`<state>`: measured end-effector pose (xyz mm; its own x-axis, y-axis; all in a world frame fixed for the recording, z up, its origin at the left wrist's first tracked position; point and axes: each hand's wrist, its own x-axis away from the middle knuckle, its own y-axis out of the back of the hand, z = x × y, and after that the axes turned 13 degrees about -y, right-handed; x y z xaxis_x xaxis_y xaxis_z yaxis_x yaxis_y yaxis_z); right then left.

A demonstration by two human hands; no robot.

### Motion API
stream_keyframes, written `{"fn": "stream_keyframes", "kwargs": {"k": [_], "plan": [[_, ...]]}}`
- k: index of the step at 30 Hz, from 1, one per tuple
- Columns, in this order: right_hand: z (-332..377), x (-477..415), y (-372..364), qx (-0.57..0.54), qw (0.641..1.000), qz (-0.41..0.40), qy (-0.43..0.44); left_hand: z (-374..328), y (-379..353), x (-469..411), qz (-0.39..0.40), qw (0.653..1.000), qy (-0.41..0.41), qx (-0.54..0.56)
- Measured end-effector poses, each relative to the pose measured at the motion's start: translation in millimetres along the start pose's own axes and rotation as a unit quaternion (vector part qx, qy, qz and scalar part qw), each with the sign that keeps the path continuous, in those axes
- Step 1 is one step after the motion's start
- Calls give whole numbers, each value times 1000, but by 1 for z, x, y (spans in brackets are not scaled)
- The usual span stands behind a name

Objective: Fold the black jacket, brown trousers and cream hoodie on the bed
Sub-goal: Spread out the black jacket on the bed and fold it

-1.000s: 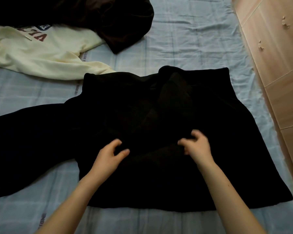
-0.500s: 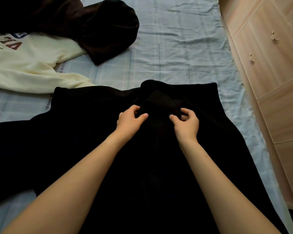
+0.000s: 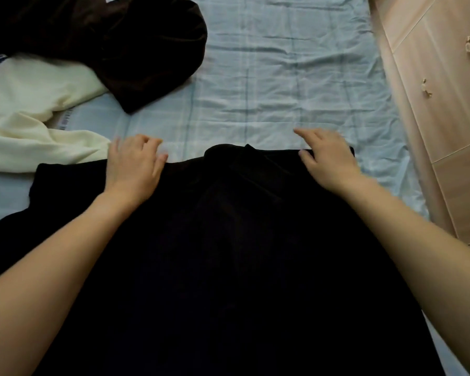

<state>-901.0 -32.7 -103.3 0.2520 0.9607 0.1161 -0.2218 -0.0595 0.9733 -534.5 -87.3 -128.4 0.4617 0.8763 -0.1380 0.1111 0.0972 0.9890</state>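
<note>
- The black jacket (image 3: 228, 253) lies spread flat on the bed (image 3: 282, 85), filling the near part of the view, its far edge towards the middle of the sheet.
- The left hand (image 3: 133, 165) rests on the jacket's far left edge, fingers loosely bent, gripping nothing that I can see.
- The right hand (image 3: 326, 154) lies on the far right corner, fingers out nearly straight; the blur hides any pinch.
- The cream hoodie (image 3: 30, 118) lies far left, partly under the brown trousers (image 3: 125, 47).
- A wooden cupboard (image 3: 442, 104) stands along the right.

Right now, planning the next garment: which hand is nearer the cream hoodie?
Left. The left hand rests on the black jacket beside the cream hoodie; the right hand lies across the jacket's far side.
</note>
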Motion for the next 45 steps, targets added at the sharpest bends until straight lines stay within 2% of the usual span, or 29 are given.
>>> {"fn": "stream_keyframes", "kwargs": {"k": [2, 4, 8, 11, 14, 17, 19, 20, 22, 24, 27, 31, 34, 35, 37, 39, 42, 45], "plan": [[-8, -22, 2, 139, 986, 84, 23, 11, -3, -3, 43, 998, 3, -56], [-27, -36, 16, 200, 974, 99, 45, 17, 0, -7, 37, 998, -30, -52], [-87, -56, 59, 137, 989, 32, -36, 28, 4, -31, -25, 997, -35, -61], [-95, -62, 41, 150, 986, 39, -55, 22, -21, -39, 11, 998, -2, -63], [-86, -61, 8, 153, 981, 44, -112, 18, -31, -38, 26, 997, 5, -72], [-73, -48, 5, 149, 973, -40, -171, 14, -22, -44, 31, 997, 19, -72], [-41, -25, 1, 55, 982, -95, -151, -9, -10, -43, 33, 998, 25, -42], [-16, -10, -5, -20, 987, -106, -121, -31, -6, -39, 23, 1000, -7, -5], [35, 22, -22, -136, 986, -83, -49, -81, -6, -27, 10, 990, -112, 79], [59, 41, -45, -114, 993, -37, 13, -112, -17, -16, 50, 978, -169, 109], [30, 37, -69, -9, 1000, 0, 18, -106, -45, -13, 94, 980, -155, 88], [15, 30, -77, 12, 1000, 25, 2, -101, -53, -14, 113, 979, -147, 84], [31, 41, -54, 31, 998, 42, -28, -111, -26, -20, 163, 974, -136, 74], [35, 53, -45, 16, 998, 35, -45, -112, -13, -15, 159, 976, -133, 72], [48, 97, -31, -51, 996, 5, -68, -114, 16, 15, 103, 982, -132, 83], [66, 169, -31, -115, 992, -9, -51, -128, 36, 77, 58, 981, -149, 108], [65, 270, -55, -110, 991, 34, -61, -149, 32, 189, 115, 971, -181, 108], [31, 303, -80, -45, 993, 75, -85, -144, 5, 236, 159, 964, -191, 90]]}}
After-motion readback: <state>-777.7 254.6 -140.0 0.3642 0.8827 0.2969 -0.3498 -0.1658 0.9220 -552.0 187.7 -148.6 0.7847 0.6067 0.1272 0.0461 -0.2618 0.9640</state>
